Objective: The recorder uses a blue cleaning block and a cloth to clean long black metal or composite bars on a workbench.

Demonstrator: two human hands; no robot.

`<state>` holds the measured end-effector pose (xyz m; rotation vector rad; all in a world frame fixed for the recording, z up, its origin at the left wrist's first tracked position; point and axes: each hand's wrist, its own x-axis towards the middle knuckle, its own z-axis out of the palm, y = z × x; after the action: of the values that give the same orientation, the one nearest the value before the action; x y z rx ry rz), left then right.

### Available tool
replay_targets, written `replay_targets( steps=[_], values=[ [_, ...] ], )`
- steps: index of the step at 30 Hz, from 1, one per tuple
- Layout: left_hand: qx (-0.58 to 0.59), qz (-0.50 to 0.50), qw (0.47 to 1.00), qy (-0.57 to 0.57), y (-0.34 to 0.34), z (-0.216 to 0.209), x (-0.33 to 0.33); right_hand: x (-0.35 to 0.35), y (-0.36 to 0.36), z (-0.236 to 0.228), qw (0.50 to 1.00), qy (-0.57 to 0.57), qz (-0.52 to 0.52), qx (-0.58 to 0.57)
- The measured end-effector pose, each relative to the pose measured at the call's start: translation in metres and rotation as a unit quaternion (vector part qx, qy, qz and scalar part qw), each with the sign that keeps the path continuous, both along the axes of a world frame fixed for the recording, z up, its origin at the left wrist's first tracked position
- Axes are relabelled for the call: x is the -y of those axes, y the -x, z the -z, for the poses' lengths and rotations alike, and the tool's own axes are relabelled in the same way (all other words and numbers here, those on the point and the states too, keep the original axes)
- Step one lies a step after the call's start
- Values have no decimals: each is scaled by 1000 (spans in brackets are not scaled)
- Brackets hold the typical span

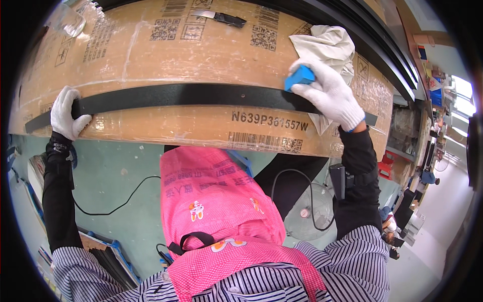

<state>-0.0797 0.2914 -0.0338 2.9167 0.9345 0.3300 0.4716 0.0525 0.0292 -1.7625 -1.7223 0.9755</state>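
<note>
Black strip (196,95) lying across a cardboard carton (196,65), toward twelve o'clock of the view. Left hand (68,115): fingers gripping it near its nine-o'clock end. Right hand (329,96): fingers closed round a blue block (302,77), one o'clock.

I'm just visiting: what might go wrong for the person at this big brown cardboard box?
The long, narrow black strip might slide or swivel on the brown cardboard box: the white-gloved left hand holds it near one end, while the white-gloved right hand grips a blue block towards the other.

A dark-handled knife, its pale blade apparently bare, lies on the same box, so a hand reaching across could perhaps get nicked.
</note>
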Motion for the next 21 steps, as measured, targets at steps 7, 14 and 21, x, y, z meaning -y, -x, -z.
replay_targets(
  steps=[7,14,21],
  values=[
    [5,-2,1000,0,-2,-1,-2,10,1,-10,989,42,132,45],
    [3,-3,1000,7,-1,0,-1,16,29,12,974,-69,166,140],
    [4,13,1000,-9,-1,0,-4,16,30,12,964,-47,244,97]
  ],
)
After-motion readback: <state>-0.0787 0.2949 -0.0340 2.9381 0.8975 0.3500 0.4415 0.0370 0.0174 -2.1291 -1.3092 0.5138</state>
